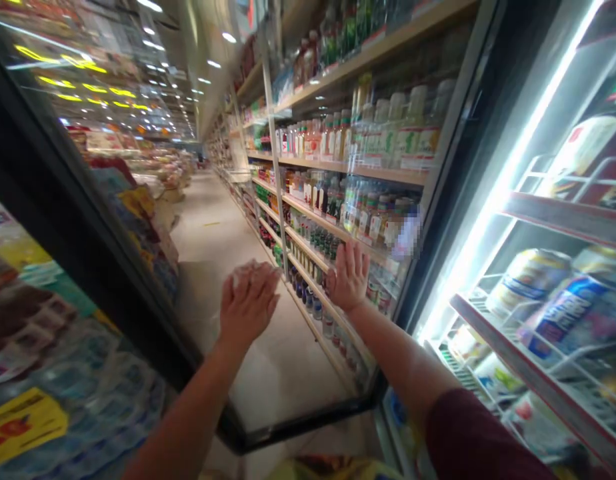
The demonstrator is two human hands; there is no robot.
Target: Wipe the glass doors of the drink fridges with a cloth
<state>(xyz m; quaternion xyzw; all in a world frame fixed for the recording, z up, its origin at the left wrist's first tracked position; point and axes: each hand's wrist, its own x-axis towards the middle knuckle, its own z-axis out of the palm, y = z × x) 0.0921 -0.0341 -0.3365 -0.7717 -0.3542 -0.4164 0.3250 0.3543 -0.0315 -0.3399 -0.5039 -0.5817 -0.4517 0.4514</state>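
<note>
My left hand (248, 301) and my right hand (349, 277) are both raised with the fingers stretched out and held together, palms facing away from me. They appear to lie flat against the pane of a glass cooler door (268, 380), which stands swung out in front of me; its black frame (88, 260) runs along the left and bottom. Neither hand holds anything. My right forearm comes in from a dark red sleeve (468, 433) at the bottom right.
To the right is the lit cooler interior with wire shelves (528, 373) carrying large cans (563, 313). Through the glass I see a shop aisle floor (213, 233) and long shelves of bottles (338, 200). Packaged goods (48, 373) show at the left.
</note>
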